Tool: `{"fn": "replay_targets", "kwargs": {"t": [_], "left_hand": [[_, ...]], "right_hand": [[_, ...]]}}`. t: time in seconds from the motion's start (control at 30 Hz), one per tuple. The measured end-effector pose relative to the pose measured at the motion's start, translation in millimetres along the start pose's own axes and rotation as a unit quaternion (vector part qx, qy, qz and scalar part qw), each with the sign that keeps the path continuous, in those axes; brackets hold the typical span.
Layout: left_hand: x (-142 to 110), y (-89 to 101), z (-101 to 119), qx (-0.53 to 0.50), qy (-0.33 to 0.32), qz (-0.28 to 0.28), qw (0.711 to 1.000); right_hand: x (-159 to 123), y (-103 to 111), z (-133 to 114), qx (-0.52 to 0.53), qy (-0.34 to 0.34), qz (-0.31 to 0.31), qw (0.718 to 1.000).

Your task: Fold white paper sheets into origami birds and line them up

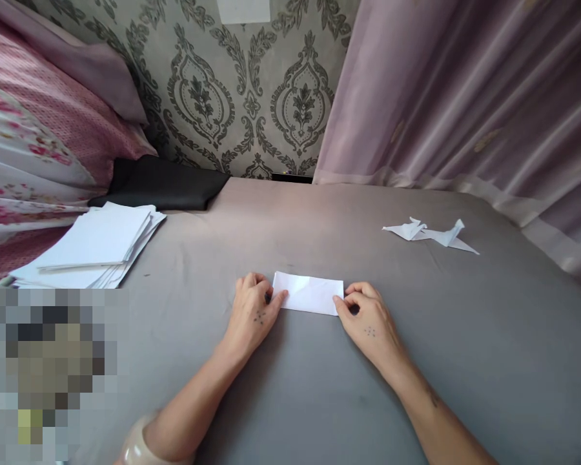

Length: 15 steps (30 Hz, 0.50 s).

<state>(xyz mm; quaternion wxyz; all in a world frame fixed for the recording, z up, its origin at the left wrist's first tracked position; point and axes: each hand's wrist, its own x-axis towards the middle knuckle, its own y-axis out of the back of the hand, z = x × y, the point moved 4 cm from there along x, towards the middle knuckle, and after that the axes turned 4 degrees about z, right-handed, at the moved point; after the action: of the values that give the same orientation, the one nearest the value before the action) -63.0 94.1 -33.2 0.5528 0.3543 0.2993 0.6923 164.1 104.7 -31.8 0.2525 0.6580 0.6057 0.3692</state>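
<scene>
A white sheet of paper point(310, 294), folded into a narrow rectangle, is held level between my two hands just above or on the grey cloth surface point(290, 387). My left hand point(256, 303) pinches its left end, thumb on the near face and the other fingers curled behind. At the right end, my right hand point(365, 316) grips the paper the same way, between thumb and fingers. The fingertips behind the paper are partly hidden. Faint crease lines show near the middle of the strip.
Two folded paper birds point(448, 236) lie at the right rear. A stack of white paper point(101, 239) sits at the left, in front of a black folded item point(164, 184). Curtains point(440, 97) and a patterned wall point(252, 84) bound the back. A pixelated patch covers the lower left.
</scene>
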Motion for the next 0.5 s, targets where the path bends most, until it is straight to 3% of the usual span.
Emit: {"fn": "replay_targets", "kwargs": {"t": [0.5], "left_hand": [[-0.1,2.2,3.9,0.023,-0.030,0.012,0.999]], "right_hand": [[2.8,-2.1,-4.2,-0.035,-0.008,0.002,0.999]]}}
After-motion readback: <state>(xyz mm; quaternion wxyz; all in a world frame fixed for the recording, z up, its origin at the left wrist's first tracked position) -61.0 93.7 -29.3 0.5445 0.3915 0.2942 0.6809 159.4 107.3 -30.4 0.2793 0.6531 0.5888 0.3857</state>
